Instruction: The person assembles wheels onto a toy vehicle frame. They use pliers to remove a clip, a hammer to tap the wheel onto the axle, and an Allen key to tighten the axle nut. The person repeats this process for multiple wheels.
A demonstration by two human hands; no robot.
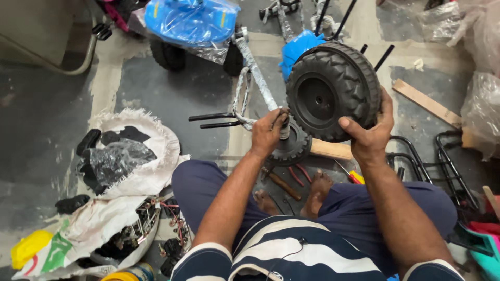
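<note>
While the right hand [369, 136] grips the black wheel [332, 91] rim, the left hand [268, 132] clamps the wrapped axle [284, 127]; wheel may slip, tilt, jam; tools underfoot.

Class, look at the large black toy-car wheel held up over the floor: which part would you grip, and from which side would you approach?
Grip the wheel across its knobbly tread at the lower right rim, coming from below, as the right hand does. The chunky tread likely resists slipping, and this probably keeps the recessed hub and its centre hole clear. The left hand grips the wrapped frame tube.
</note>
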